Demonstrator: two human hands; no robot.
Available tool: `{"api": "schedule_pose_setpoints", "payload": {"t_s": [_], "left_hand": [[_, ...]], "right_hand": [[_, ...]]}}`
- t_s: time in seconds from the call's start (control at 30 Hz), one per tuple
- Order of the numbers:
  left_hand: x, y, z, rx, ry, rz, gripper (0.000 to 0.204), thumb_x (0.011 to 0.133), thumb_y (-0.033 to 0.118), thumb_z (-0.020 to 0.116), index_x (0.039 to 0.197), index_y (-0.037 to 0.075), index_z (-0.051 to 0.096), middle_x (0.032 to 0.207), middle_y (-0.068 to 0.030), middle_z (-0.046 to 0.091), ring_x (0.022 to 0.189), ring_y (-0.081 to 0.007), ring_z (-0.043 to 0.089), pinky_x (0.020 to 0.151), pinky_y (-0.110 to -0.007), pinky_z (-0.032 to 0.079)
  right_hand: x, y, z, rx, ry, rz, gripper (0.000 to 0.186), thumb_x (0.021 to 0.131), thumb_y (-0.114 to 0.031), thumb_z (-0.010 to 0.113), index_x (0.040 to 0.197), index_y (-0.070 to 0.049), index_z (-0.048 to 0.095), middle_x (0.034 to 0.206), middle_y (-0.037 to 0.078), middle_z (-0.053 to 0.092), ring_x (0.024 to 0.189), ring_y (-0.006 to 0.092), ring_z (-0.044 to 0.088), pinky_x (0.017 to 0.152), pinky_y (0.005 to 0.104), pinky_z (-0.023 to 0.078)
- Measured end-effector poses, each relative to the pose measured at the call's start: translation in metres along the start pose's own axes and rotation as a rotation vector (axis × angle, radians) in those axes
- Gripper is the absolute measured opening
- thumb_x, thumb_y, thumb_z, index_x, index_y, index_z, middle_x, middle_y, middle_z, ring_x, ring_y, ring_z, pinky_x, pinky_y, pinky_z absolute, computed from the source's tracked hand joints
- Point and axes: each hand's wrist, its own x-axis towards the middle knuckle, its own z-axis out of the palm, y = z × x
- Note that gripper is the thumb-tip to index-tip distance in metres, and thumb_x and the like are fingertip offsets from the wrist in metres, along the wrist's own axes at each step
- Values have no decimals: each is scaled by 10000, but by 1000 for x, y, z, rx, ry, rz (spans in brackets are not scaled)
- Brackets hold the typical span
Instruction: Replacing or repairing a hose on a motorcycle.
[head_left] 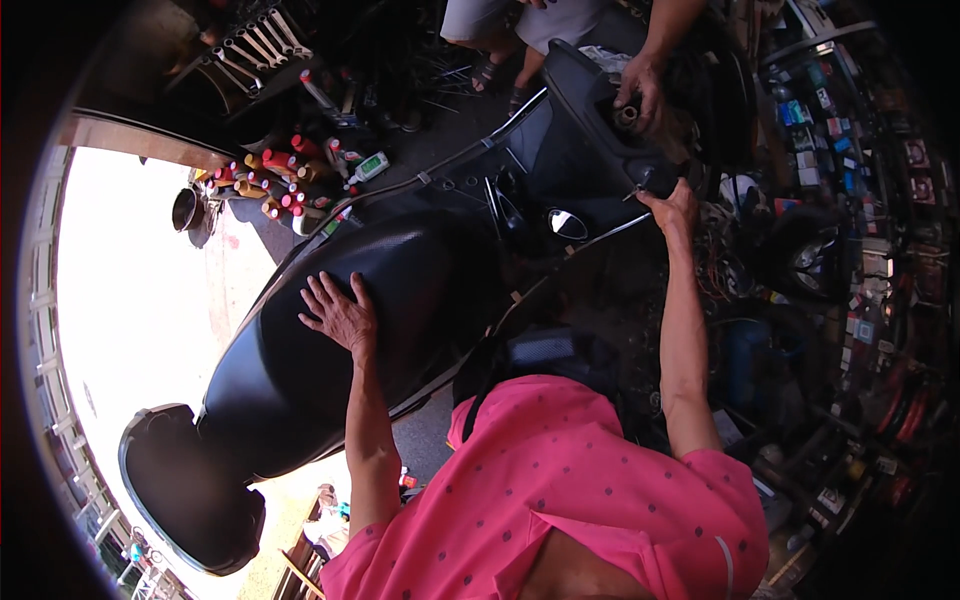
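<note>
A scooter stretches across the view with a long black seat [385,250]. My left hand [342,312] lies flat on the seat, fingers spread. At the far right, my right hand [675,212] grips the edge of the scooter's dark front panel [590,120], its thumb on the near side and some fingers hidden. A mirror [567,224] lies in the footwell, reflecting light. Across from me, another person's hand [645,90] reaches into the front end beside a round metal part [627,115].
Several bottles with red caps [285,175] stand beyond the seat, near a black basin [187,210]. Wrenches [260,45] hang in a row at the far left. Shelves of small boxes [810,150] line the right side. A black rear box [190,480] sits behind the seat.
</note>
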Motion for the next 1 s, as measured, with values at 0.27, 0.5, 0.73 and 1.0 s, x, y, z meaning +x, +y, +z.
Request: {"api": "schedule_pose_setpoints", "payload": {"t_s": [0.27, 0.5, 0.73, 1.0], "left_hand": [[1, 1, -1, 10, -33, -19, 661, 954, 554, 441, 1418, 82, 453, 1515, -111, 380, 1446, -304, 243, 1150, -586, 70], [-1, 2, -2, 13, -34, -15, 659, 957, 552, 439, 1421, 84, 445, 1523, -113, 370, 1447, -314, 238, 1149, -593, 73], [-1, 1, 1, 33, -37, -17, 664, 963, 567, 419, 1434, 101, 437, 1524, -110, 374, 1445, -311, 248, 1142, -596, 101], [-2, 0, 4, 33, -7, -2, 655, 962, 561, 425, 1430, 103, 442, 1527, -112, 369, 1445, -310, 248, 1144, -595, 98]], "right_hand": [[0, -2, -3, 17, -35, 8, 783, 677, -371, 865, 1255, 17, 507, 1206, 244, 604, 1079, 404, 608, 840, 493, 519], [6, 7, 5, -45, -43, 4, 728, 735, -399, 815, 1275, -16, 510, 1189, 222, 626, 1068, 386, 630, 833, 495, 532], [7, 8, 8, -6, -68, 33, 748, 730, -421, 821, 1284, -36, 497, 1222, 204, 608, 1079, 374, 625, 829, 482, 543], [2, 2, 5, 53, -19, 40, 754, 717, -343, 852, 1284, -1, 491, 1211, 226, 603, 1083, 390, 615, 831, 478, 545]]}}
